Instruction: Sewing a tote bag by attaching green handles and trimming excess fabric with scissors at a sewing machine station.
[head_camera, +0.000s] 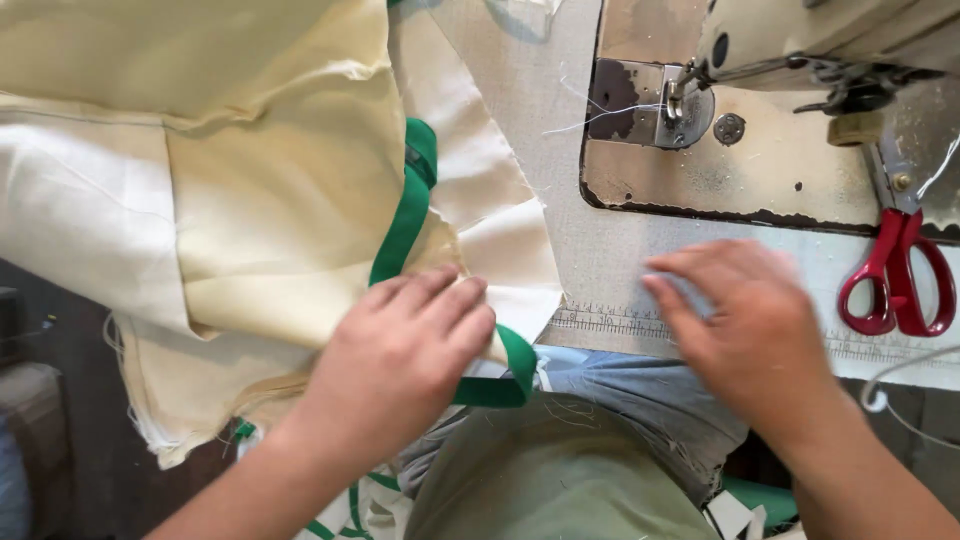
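Note:
My left hand (405, 350) lies palm down on a pile of cream and white fabric (250, 200), fingers together on its lower right corner. A green strap (405, 215) runs down through the fabric and under that hand. My right hand (745, 325) hovers, blurred, over the sewing table's front edge (610, 270), fingers spread and holding nothing. The sewing machine's presser foot (675, 105) stands further back, with loose white thread beside it.
Red-handled scissors (900, 275) lie on the machine bed (760, 175) at the right. A printed ruler strip (600, 322) runs along the table's front edge. A white cord (905, 375) hangs at the right edge. My lap in grey-green cloth (560, 480) is below.

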